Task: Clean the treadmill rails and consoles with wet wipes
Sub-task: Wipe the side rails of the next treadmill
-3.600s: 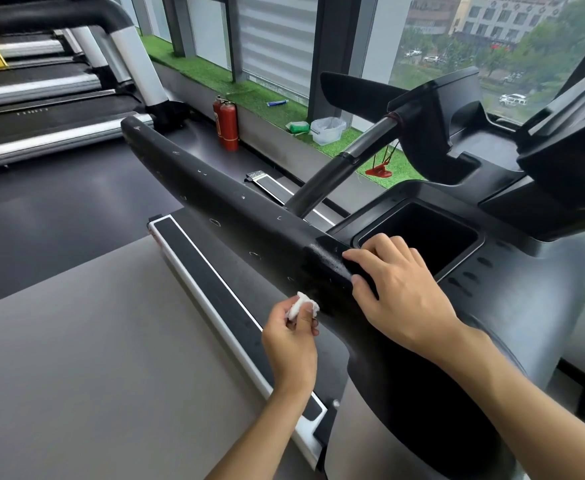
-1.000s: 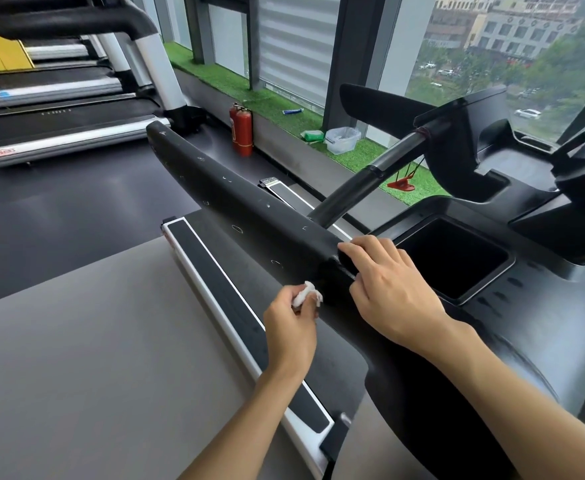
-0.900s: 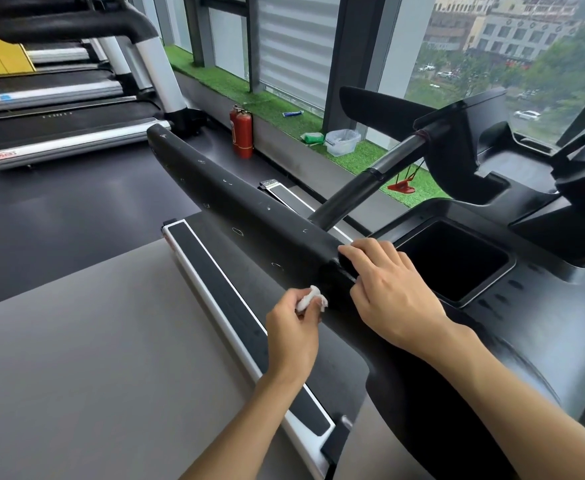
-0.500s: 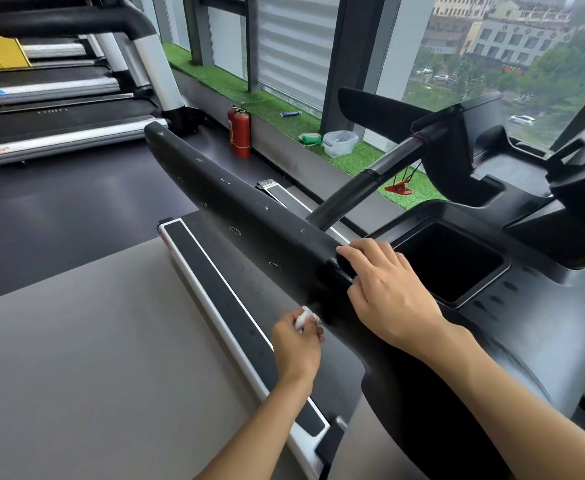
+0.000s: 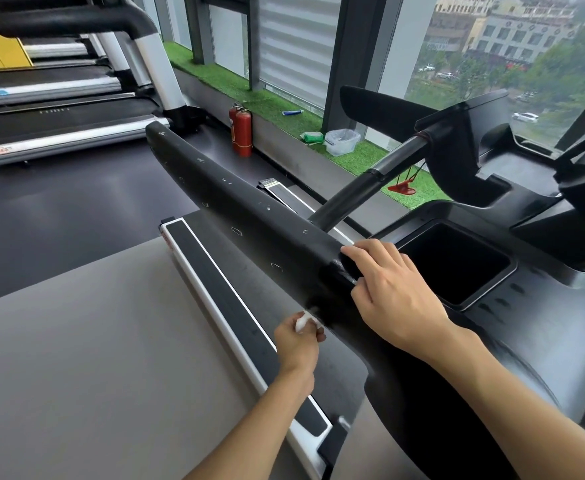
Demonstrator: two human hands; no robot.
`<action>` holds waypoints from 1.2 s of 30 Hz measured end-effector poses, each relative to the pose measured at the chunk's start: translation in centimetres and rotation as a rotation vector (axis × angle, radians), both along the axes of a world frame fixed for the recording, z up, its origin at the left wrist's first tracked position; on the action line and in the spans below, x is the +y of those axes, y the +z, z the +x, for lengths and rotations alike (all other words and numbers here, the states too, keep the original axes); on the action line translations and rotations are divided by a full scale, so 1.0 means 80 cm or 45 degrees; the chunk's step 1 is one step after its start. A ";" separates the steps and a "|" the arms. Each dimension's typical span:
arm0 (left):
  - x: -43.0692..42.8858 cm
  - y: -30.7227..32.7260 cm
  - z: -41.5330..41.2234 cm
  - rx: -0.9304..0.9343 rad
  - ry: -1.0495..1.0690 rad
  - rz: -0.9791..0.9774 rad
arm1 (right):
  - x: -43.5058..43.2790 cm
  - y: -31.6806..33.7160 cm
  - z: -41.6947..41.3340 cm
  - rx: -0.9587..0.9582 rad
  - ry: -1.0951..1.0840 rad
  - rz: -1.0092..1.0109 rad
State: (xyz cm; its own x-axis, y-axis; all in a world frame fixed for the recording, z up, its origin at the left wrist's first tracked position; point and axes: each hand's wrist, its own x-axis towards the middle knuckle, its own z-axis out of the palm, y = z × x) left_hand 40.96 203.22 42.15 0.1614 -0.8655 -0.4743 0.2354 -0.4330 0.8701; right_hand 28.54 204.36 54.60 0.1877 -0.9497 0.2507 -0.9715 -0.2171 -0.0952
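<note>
Wet wipe [image 5: 303,320]: a small white wad, pinched at the tips of the left hand [image 5: 298,344] and pressed against the lower outer face of the black handrail [image 5: 235,209]. The wipe protrudes from the fingers [image 5: 319,336] toward 12 o'clock, and the rest of it is hidden inside the grasp.

Left forearm enters from 6 o'clock. The wrist is straight, the back of the hand faces the camera, and the fingers are clenched round the wipe.

Right hand [image 5: 393,299]: at 2 o'clock of the wipe, near it but not touching. It lies palm down on top of the handrail, where the rail meets the console. The index finger and thumb bracket the rail, grasping it. The forearm enters from 4 o'clock.

Console pocket [image 5: 457,265]: a square black recess at 3 o'clock of the right hand, just beside the knuckles.

Foot rail [image 5: 214,282]: white-edged with a black tread strip, running below the handrail. It passes under the left wrist.

Two red fire extinguishers [image 5: 242,131] stand at 12 o'clock, against the window ledge, well apart from both hands.
</note>
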 end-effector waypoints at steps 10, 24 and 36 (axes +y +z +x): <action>0.007 0.050 0.009 -0.382 0.093 -0.631 | -0.002 0.001 -0.001 -0.029 0.016 0.020; -0.033 0.116 0.018 -1.314 -0.421 -1.335 | 0.001 0.001 -0.001 -0.112 -0.045 0.004; -0.073 0.155 0.015 -1.503 -0.792 -1.379 | 0.000 0.002 -0.002 -0.112 -0.032 -0.034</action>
State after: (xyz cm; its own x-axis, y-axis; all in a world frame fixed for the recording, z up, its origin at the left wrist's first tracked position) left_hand 42.15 197.35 54.53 -0.4918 -0.7498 0.4427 -0.6608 0.6525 0.3709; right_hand 28.39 204.38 54.73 0.1399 -0.9465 0.2908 -0.9648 -0.1964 -0.1751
